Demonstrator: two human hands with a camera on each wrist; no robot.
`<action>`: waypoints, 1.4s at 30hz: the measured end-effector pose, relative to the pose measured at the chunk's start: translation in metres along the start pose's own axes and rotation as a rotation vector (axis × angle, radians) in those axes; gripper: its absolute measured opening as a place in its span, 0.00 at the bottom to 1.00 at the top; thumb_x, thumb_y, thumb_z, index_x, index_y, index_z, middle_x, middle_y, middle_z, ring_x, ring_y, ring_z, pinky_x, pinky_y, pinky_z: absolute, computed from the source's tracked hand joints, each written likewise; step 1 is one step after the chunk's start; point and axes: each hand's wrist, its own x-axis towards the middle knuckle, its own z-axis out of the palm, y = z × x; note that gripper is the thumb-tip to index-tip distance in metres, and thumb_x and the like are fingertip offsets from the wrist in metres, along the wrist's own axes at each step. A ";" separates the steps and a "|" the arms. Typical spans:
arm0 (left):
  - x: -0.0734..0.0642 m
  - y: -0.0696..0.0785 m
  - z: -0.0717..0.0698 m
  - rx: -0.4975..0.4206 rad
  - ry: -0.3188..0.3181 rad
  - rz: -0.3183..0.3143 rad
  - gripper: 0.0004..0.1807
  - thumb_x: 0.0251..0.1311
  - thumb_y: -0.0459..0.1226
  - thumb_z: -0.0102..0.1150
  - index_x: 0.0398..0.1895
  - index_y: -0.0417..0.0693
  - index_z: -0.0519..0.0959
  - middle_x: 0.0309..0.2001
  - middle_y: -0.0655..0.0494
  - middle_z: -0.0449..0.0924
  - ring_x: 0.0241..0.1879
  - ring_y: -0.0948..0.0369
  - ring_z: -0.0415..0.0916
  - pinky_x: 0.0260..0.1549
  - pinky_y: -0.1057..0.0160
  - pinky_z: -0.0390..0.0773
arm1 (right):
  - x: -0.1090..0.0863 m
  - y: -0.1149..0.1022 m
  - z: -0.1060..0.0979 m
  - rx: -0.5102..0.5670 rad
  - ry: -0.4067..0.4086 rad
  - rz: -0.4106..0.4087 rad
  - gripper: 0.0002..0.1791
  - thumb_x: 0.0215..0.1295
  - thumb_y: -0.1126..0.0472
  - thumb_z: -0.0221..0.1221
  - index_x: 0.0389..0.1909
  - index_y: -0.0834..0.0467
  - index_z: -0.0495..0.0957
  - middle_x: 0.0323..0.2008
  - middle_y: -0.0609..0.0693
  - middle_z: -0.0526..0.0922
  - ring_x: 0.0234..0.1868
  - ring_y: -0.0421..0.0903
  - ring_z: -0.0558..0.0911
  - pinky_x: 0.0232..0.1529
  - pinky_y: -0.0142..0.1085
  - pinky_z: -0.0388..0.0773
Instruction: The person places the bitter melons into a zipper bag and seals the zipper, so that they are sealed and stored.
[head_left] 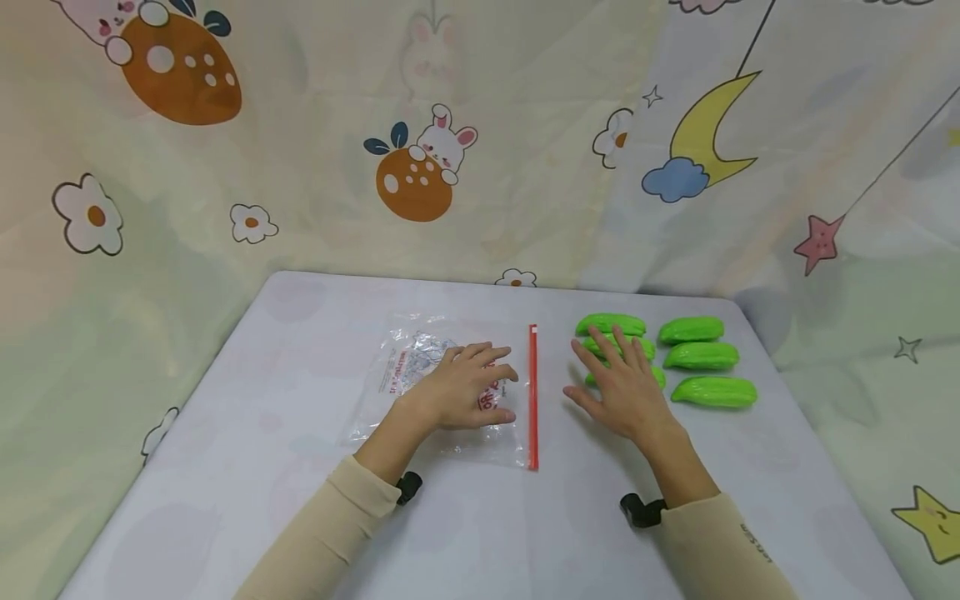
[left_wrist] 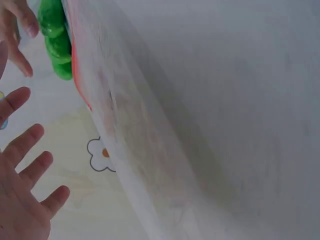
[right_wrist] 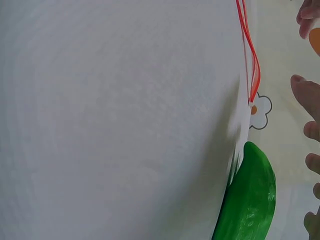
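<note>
A clear plastic zip bag (head_left: 375, 408) with red print lies flat, its red zip strip (head_left: 533, 400) along the right side. Over the bag hovers my left hand (head_left: 461, 392), fingers spread and holding nothing. My right hand (head_left: 626, 387), also spread and with nothing in it, is above the left row of glossy green vegetable-shaped pieces (head_left: 611, 323) and partly hides them. In the right wrist view, one long green piece (right_wrist: 250, 200) lies below the fingers (right_wrist: 307, 97). The left wrist view shows left-hand fingers (left_wrist: 25, 145) apart from the bag (left_wrist: 135, 125).
A second row of green pieces (head_left: 701, 357) lies at the right of the white-covered table (head_left: 225, 467). Behind the table hangs a patterned cloth (head_left: 322, 150). Each wrist carries a small black camera (head_left: 641, 510).
</note>
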 end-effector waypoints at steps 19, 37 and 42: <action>0.009 0.017 0.019 0.038 -0.125 0.002 0.37 0.59 0.67 0.64 0.71 0.74 0.70 0.78 0.56 0.61 0.78 0.48 0.54 0.71 0.37 0.60 | -0.004 -0.002 0.006 0.016 -0.026 -0.004 0.43 0.68 0.32 0.59 0.78 0.49 0.64 0.81 0.57 0.54 0.80 0.67 0.46 0.76 0.67 0.44; 0.020 0.035 0.028 0.123 -0.246 0.040 0.36 0.59 0.63 0.67 0.72 0.82 0.68 0.78 0.59 0.60 0.77 0.51 0.55 0.70 0.34 0.62 | -0.006 0.000 0.007 0.041 -0.030 0.042 0.43 0.67 0.34 0.60 0.77 0.49 0.65 0.80 0.59 0.55 0.80 0.69 0.46 0.76 0.67 0.44; 0.019 0.037 0.028 0.139 -0.249 0.049 0.35 0.58 0.63 0.68 0.70 0.81 0.70 0.78 0.59 0.61 0.77 0.50 0.56 0.71 0.37 0.63 | -0.007 0.000 0.008 0.046 -0.006 0.035 0.42 0.67 0.34 0.61 0.76 0.50 0.66 0.80 0.59 0.56 0.80 0.69 0.47 0.76 0.67 0.45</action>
